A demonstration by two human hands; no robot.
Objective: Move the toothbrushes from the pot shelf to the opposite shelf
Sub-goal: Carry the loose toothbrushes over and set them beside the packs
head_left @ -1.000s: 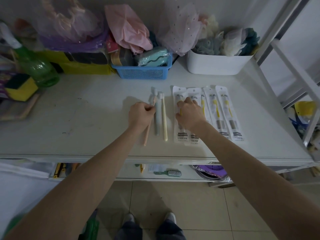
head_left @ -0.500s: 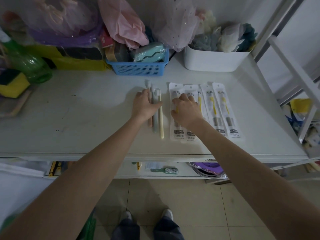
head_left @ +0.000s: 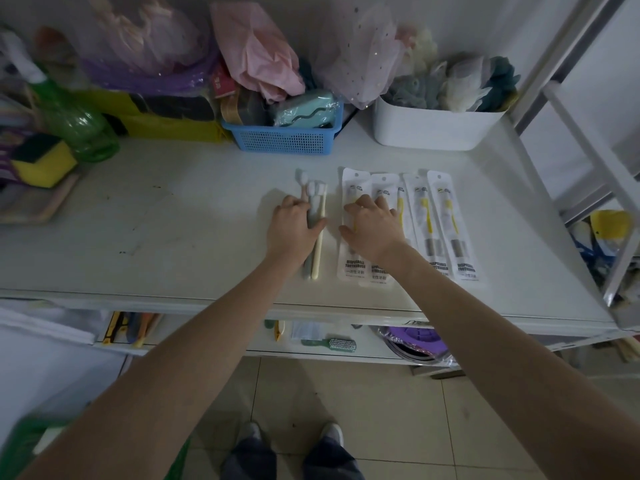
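Unmoved: loose toothbrushes (head_left: 316, 237) under left fingers (head_left: 294, 206)

Open shelf on the left, clutter along the back

Bare shelf top (head_left: 173, 237) left; blue basket (head_left: 284, 142) and white tub (head_left: 433, 133) block the far edge.

Two hands on the shelf (head_left: 173, 216): left hand (head_left: 292, 230), right hand (head_left: 372, 230). Three loose toothbrushes (head_left: 317, 251) lie side by side, one pinkish, one grey-green, one cream. Four packaged toothbrushes (head_left: 453, 223) sit in a row. Behind them, one blue basket (head_left: 284, 142), one white bin (head_left: 436, 129), one green bottle (head_left: 74, 121). One hairbrush (head_left: 337, 344) on the shelf below.
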